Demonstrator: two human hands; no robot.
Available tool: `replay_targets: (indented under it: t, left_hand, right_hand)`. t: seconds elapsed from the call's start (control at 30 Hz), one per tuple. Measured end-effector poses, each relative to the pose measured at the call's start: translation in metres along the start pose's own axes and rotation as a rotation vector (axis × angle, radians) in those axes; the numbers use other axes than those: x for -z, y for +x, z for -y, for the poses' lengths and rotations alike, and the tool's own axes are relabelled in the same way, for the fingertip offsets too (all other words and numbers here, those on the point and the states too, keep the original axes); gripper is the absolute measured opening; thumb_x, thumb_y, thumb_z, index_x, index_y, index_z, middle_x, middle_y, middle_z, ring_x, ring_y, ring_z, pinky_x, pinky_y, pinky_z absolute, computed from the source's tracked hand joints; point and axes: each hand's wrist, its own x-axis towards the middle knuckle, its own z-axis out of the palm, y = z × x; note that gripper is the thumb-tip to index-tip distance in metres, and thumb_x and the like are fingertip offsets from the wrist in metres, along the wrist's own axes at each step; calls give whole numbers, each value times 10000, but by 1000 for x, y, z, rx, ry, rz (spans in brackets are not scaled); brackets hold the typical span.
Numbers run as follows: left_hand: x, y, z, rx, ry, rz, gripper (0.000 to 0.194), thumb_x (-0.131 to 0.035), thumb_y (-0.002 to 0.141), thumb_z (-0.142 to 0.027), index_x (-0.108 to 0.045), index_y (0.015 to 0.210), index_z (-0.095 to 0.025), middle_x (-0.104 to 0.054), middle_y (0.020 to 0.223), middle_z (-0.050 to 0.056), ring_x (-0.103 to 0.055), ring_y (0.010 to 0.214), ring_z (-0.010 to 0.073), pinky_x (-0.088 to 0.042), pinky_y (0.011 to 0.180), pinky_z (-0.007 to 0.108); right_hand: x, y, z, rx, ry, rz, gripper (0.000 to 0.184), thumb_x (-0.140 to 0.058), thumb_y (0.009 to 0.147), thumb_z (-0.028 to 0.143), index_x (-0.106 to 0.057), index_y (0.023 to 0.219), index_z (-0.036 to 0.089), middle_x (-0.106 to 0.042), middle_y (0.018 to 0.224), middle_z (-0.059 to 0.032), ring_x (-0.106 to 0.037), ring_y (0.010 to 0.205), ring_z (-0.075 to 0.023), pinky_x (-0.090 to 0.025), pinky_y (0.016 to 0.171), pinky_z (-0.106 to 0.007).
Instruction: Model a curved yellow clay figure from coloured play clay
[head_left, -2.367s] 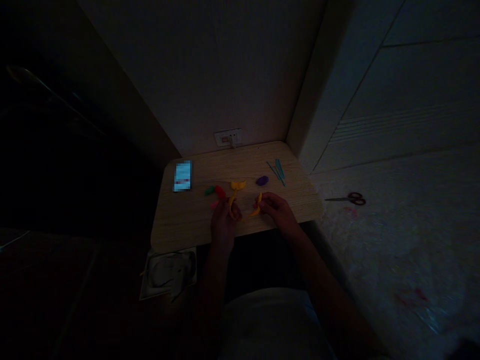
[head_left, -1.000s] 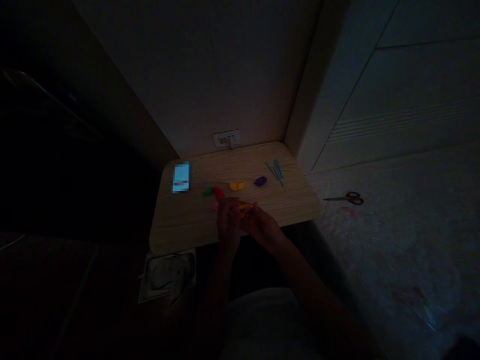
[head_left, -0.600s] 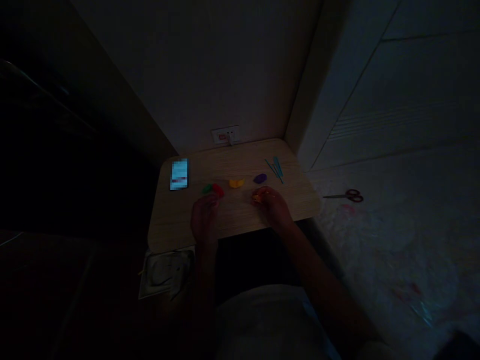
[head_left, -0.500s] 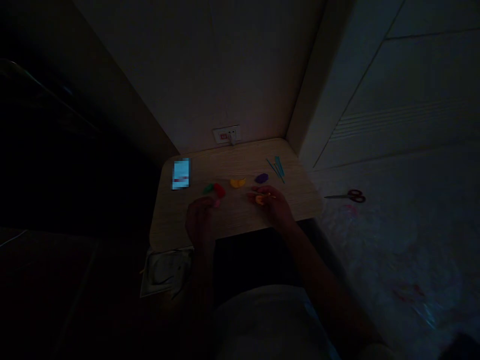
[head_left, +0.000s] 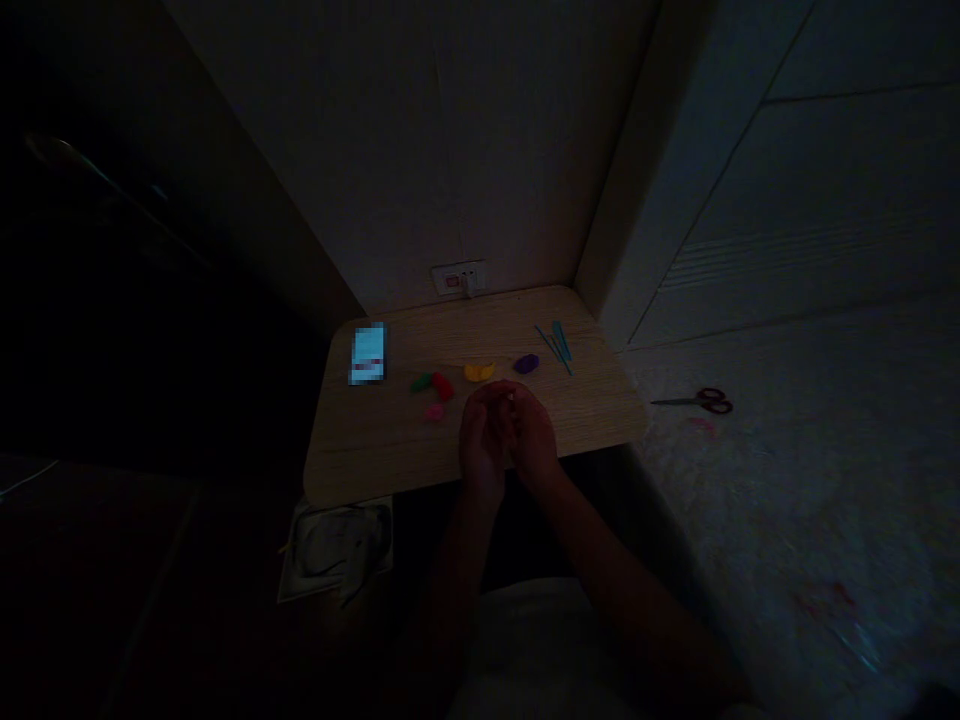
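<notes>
Over the near side of the bench (head_left: 360, 450), left hand (head_left: 480, 440) and right hand (head_left: 534, 430) meet, fingers (head_left: 497, 390) curled inward — around what, if anything, I cannot tell — while the yellow piece (head_left: 478, 372) lies just beyond and the pink piece (head_left: 435, 412) left, seemingly spaced for easy reach.

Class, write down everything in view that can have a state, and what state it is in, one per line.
Left hand: cupped against the right, contents hidden
Right hand: cupped against the left, contents hidden
Phone: lying flat, screen lit
Scissors: blades closed
Wall socket: plug inserted
Yellow lump: unheld
Purple lump: unheld
Pink lump: unheld
Tray: uncovered, things inside
</notes>
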Motion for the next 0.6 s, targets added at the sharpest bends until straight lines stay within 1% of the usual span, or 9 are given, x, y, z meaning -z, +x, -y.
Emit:
replay_targets:
  t: [0.07, 0.13, 0.17, 0.27, 0.33, 0.37, 0.47, 0.53, 0.6]
  left_hand:
    - [-4, 0, 1, 41, -61, -13, 343, -657, 913, -518, -744, 1066, -224, -727, 1162, 79, -677, 1117, 192, -525, 1022, 313]
    - [-4, 2, 0, 64, -119, -45, 332, -664, 904, -525, -746, 1047, -237, -728, 1161, 71, -677, 1133, 194, -535, 1010, 309]
    - [-3, 3, -1, 73, -142, -57, 339, -670, 894, -540, -748, 1043, -245, -729, 1171, 70, -672, 1161, 204, -537, 1012, 318]
    - [5, 9, -8, 115, -153, -57, 434, -628, 885, -645, -752, 1080, -277, -714, 1272, 73, -624, 1288, 251, -533, 1032, 375]
    - [12, 14, -13, 142, -119, -30, 524, -561, 895, -713, -739, 1155, -295, -675, 1373, 74, -572, 1366, 269, -510, 1060, 403]
    - [15, 17, -15, 143, -98, -15, 567, -533, 897, -740, -726, 1195, -298, -651, 1415, 75, -552, 1390, 274, -494, 1075, 411]
    - [19, 20, -15, 99, -36, 18, 663, -479, 893, -796, -694, 1261, -289, -601, 1478, 100, -520, 1417, 307, -464, 1093, 447]
    - [16, 17, -10, 49, 14, 52, 672, -489, 880, -808, -693, 1258, -291, -597, 1468, 120, -493, 1435, 343, -465, 1076, 474]
    - [9, 10, -4, 6, 89, 84, 641, -510, 874, -795, -686, 1268, -321, -601, 1448, 117, -435, 1477, 358, -460, 1077, 490]
  right_hand:
    - [-6, -1, 0, 42, 95, -97, 370, -540, 935, 454, -588, 1263, 290, -604, 741, 16, -574, 622, -171, -498, 635, -304]
    - [-10, -3, 2, 115, 136, -85, 470, -580, 906, 375, -543, 1371, 316, -711, 1028, -33, -688, 870, -202, -558, 835, -365]
    - [-11, -4, 2, 166, 113, -52, 466, -585, 908, 370, -562, 1371, 325, -710, 1177, -51, -692, 1032, -222, -542, 955, -406]
    - [-13, -10, 4, 304, -86, 111, 347, -559, 959, 459, -693, 1253, 335, -627, 1444, -44, -528, 1395, -267, -360, 1210, -475]
    - [-13, -17, 6, 351, -207, 242, 418, -500, 997, 540, -688, 1315, 343, -549, 1549, -24, -416, 1498, -271, -252, 1274, -479]
    - [-13, -20, 7, 366, -244, 299, 487, -466, 1010, 578, -633, 1404, 344, -496, 1598, -18, -370, 1529, -270, -216, 1289, -480]
    - [-15, -30, 15, 427, -324, 409, 702, -389, 1013, 676, -360, 1619, 325, -289, 1716, -18, -199, 1602, -278, -115, 1311, -500]
    - [-17, -33, 22, 464, -359, 436, 776, -338, 1011, 712, -224, 1665, 311, -169, 1748, -19, -102, 1621, -284, -60, 1312, -518]
    - [-18, -33, 29, 475, -369, 428, 795, -299, 1009, 733, -181, 1674, 313, -139, 1753, -16, -84, 1623, -279, -61, 1313, -512]
